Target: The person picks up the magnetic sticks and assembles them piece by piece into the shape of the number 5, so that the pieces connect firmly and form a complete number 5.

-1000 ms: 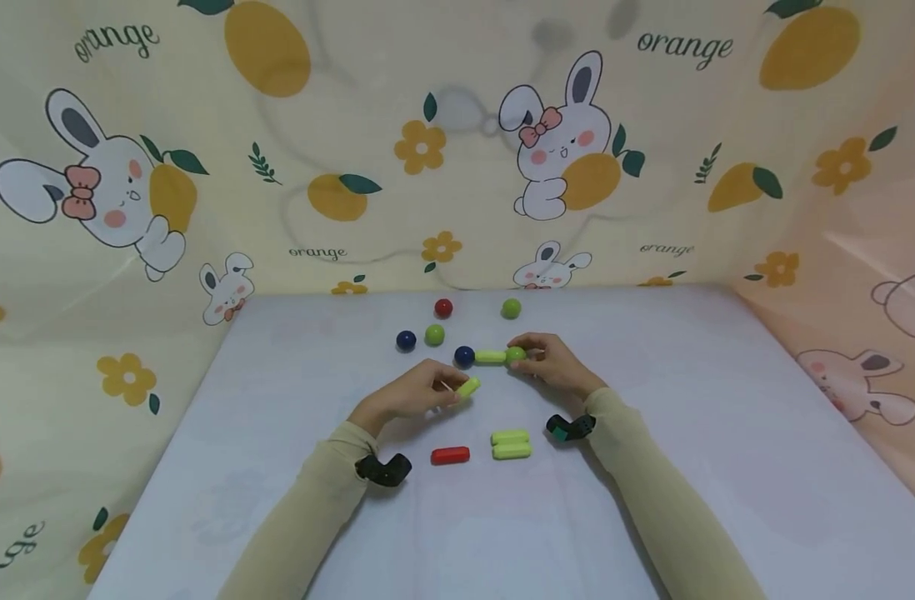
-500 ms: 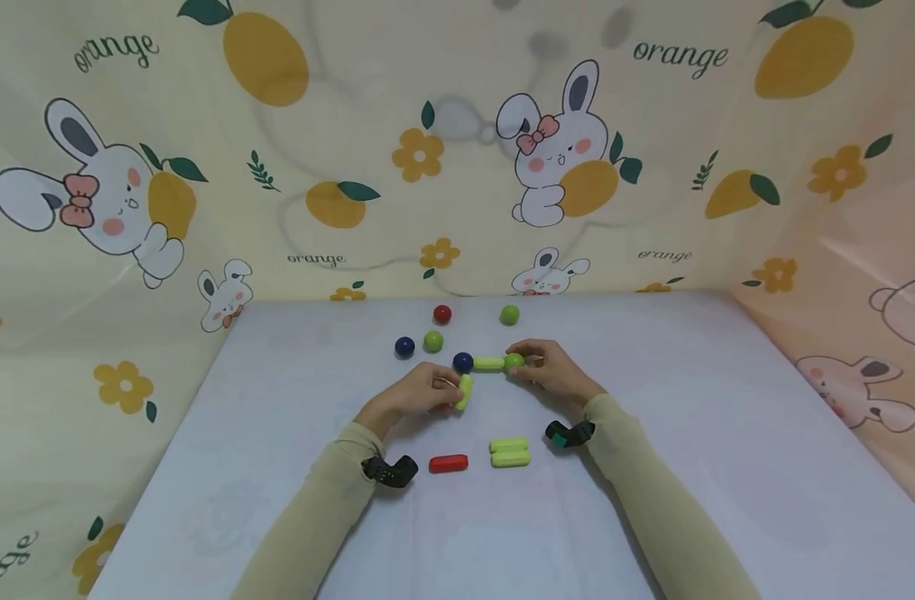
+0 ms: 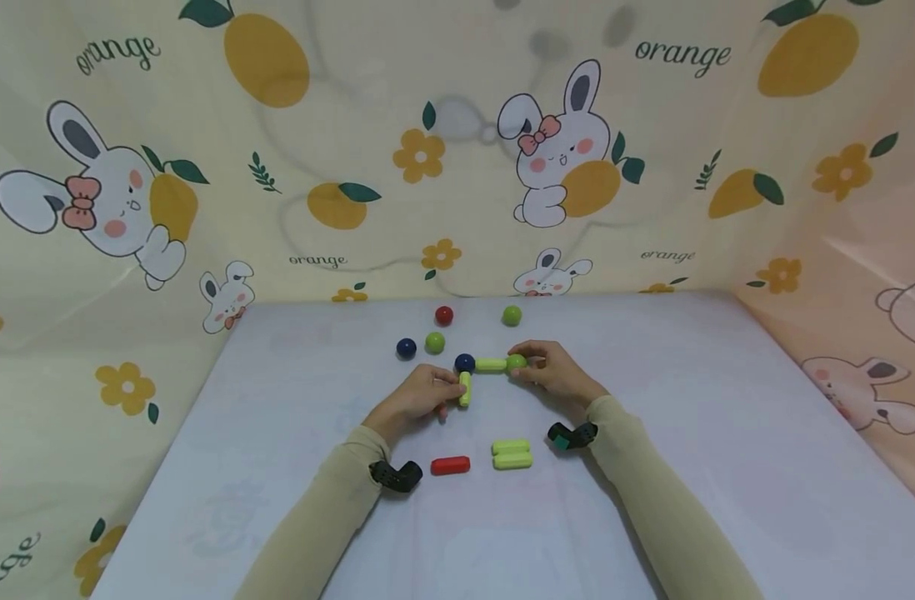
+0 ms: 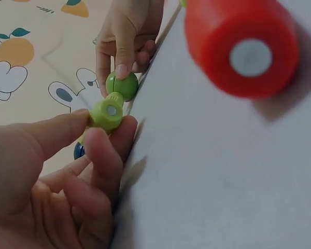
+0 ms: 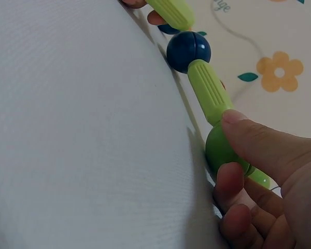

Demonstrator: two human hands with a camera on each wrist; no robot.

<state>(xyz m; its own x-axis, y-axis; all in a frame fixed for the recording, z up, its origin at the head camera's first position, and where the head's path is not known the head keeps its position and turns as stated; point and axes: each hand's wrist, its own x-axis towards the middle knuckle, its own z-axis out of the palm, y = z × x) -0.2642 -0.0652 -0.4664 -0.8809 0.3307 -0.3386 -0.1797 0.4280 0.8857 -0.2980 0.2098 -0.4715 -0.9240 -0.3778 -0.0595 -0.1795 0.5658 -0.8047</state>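
Note:
Between thumb and fingers my left hand point(image 3: 416, 398) pinches a light green magnetic rod point(image 3: 465, 390). Its far end meets a dark blue ball point(image 3: 464, 363), and a silvery disc shows in its near end in the left wrist view. From the same ball a second light green rod point(image 5: 209, 91) runs right to a green ball point(image 5: 223, 149). My right hand point(image 3: 553, 369) grips that green ball with thumb and fingers. The two rods form a corner at the blue ball. Part of the left rod is hidden by my fingers.
Behind the hands lie a red ball point(image 3: 444, 315), two more green balls point(image 3: 512, 315) and another blue ball point(image 3: 406, 348). Nearer me are a red rod point(image 3: 451, 465) and two light green rods point(image 3: 512, 454) side by side. A printed cloth point(image 3: 337, 142) backs the white table point(image 3: 697, 467).
My left hand has turned its rod from a slant to pointing away from me, bringing its end to the blue ball. My right hand stays on the green ball.

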